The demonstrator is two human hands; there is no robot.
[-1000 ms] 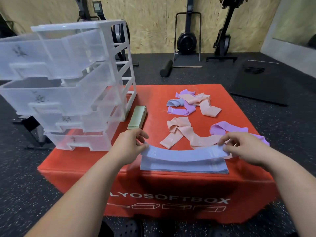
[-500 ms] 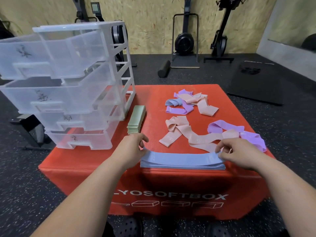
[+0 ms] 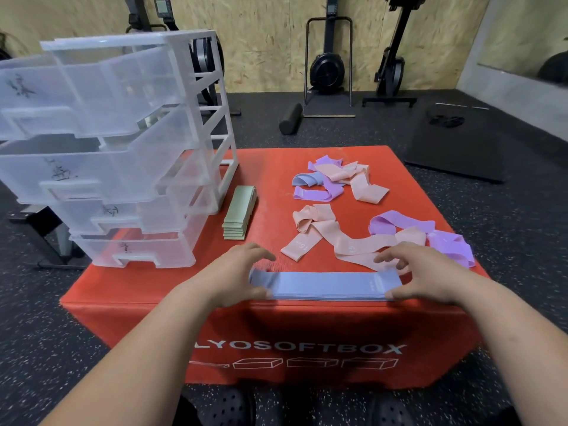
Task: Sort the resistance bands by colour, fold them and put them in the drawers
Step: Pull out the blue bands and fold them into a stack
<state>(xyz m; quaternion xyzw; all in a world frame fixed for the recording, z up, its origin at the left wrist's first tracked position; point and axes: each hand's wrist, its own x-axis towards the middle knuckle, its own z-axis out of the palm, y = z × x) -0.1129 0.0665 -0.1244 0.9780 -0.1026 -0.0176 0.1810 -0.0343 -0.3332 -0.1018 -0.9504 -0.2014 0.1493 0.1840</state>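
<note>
A flat stack of blue bands point(image 3: 325, 285) lies at the near edge of the red soft box point(image 3: 270, 167). My left hand point(image 3: 236, 275) is at the stack's left end and my right hand point(image 3: 421, 275) at its right end. Both thumbs touch the front corners, and the fingers are spread above the far side. A folded green stack point(image 3: 238, 213) lies beside the clear drawer unit point(image 3: 123, 149), whose drawers are pulled out. Loose pink bands point(image 3: 347, 241), purple bands point(image 3: 442, 238) and a mixed pile point(image 3: 335, 181) lie further back on the box.
The drawer unit stands on the box's left side and overhangs its edge. Gym machines point(image 3: 327, 66) and a foam roller point(image 3: 290, 118) stand on the black floor behind. A dark mat point(image 3: 461, 139) lies to the right. My shoes point(image 3: 233, 407) show below the box.
The blue band held stretched between both hands came down onto the blue stack. Both hands have let go of it and now rest at the stack's ends with spread fingers.
</note>
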